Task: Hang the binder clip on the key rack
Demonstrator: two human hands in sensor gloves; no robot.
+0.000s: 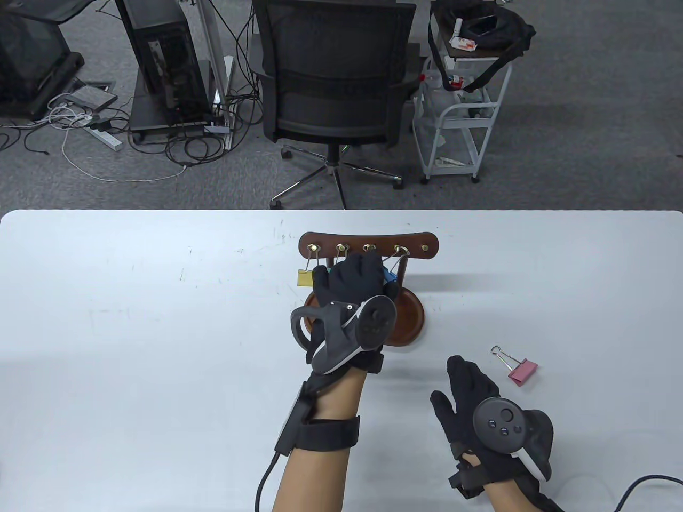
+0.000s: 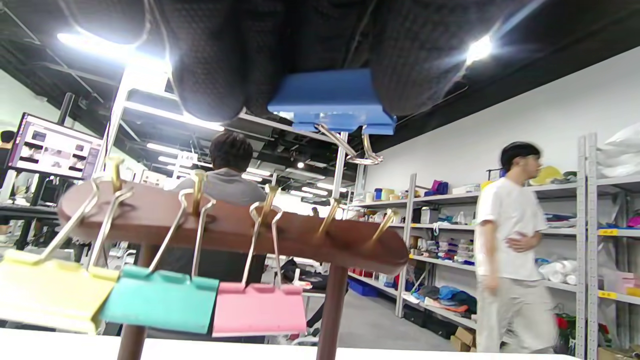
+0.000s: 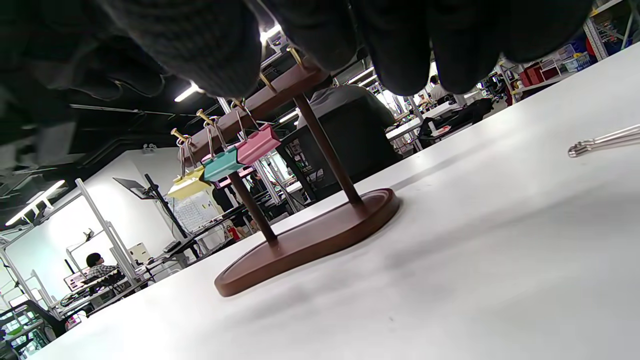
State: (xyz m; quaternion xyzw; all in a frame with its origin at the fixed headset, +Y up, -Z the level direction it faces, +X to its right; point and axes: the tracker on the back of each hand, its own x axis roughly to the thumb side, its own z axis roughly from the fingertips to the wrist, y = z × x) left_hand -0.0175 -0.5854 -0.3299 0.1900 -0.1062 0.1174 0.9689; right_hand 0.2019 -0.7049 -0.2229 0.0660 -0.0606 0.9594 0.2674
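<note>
Two gloved hands reach over the white desk (image 1: 133, 320). Nearest the desk's front edge, the right hand (image 1: 480, 405) lies low with its fingers stretched forward and spread, holding nothing. Just beyond its fingertips and a little to the right, a loose pink binder clip (image 1: 522, 372) lies flat on the desk, its wire handles (image 1: 501, 356) pointing away to the left; in the right wrist view only the tip of those handles shows at the right edge.

Farther in, the left hand (image 1: 355, 290) is raised in front of the key rack (image 1: 368, 246). Its grip is clamped on a blue binder clip (image 2: 332, 102): the left wrist view shows gloved fingers (image 2: 210, 65) pressing the clip's body from both sides, with its wire loops (image 2: 357, 150) hanging free above the rack's bar, over the fourth hook (image 2: 331, 216) and not touching it.

Beyond, the dark wooden rack stands on two posts rising from an oval base (image 3: 310, 240). Its first three brass hooks from the left carry a yellow clip (image 2: 55, 290), a teal clip (image 2: 160, 300) and a pink hung clip (image 2: 260, 307). The fourth and fifth hooks are bare.
</note>
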